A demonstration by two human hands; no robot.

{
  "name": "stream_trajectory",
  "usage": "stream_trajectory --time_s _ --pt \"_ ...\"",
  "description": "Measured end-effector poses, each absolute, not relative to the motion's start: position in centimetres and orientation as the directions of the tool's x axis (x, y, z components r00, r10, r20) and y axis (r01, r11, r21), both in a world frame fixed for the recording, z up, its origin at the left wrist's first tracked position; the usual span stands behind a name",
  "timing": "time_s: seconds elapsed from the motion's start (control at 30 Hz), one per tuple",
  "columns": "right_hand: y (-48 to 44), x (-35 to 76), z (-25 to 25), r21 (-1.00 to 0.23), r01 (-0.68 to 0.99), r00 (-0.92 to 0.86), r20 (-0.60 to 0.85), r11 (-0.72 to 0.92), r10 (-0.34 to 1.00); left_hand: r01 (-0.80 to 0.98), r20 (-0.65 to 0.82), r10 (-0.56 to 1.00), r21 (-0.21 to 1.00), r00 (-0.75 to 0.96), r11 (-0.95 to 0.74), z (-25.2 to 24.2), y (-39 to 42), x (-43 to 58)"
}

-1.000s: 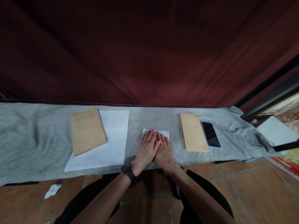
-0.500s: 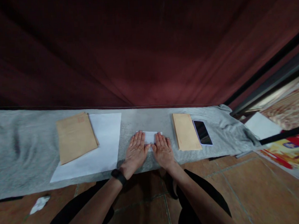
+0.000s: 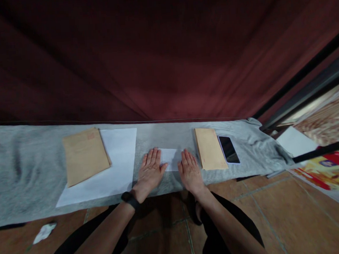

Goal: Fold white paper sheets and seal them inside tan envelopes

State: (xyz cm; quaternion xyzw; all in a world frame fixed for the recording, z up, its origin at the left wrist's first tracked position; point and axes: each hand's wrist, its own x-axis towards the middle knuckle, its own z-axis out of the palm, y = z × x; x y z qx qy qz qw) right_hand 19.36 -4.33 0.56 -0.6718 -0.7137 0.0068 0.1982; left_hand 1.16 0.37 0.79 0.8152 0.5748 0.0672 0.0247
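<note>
A small folded white paper (image 3: pixel 169 158) lies on the grey cloth (image 3: pixel 24 168) in front of me. My left hand (image 3: pixel 149 171) rests flat on its left end, fingers stretched out. My right hand (image 3: pixel 190 170) lies flat on its right end, fingers together and straight. A black band sits on my left wrist. Neither hand grips anything.
A brown envelope (image 3: pixel 84 155) lies on a large white sheet (image 3: pixel 114 165) to the left. To the right are another brown envelope (image 3: pixel 210 152) and a black phone (image 3: pixel 228 149). A dark red curtain hangs behind. A crumpled paper scrap (image 3: pixel 43 232) lies on the tiled floor.
My hands, pressed together over the middle of the small paper, have slid apart to its two ends, uncovering its centre. The camera view shifted slightly.
</note>
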Motion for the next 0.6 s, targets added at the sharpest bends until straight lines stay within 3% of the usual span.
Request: stream_trajectory --time_s 0.17,0.3,0.6 --pt "-3.1 15.7 1.0 -0.390 0.859 -0.272 0.201 0.331 0.941 0.919 0.037 0.925 0.102 0.378 -0.380 0.4 0.6 0.7" --pt "-2.3 14.5 0.4 -0.389 0.872 -0.250 0.165 0.296 0.954 0.915 0.034 0.920 0.097 0.390 -0.392 0.2 0.5 0.5" --pt "-2.0 16.4 -0.8 -0.212 0.957 -0.146 0.234 0.197 0.961 0.921 0.088 0.932 0.147 0.350 -0.360 0.8 -0.1 0.5"
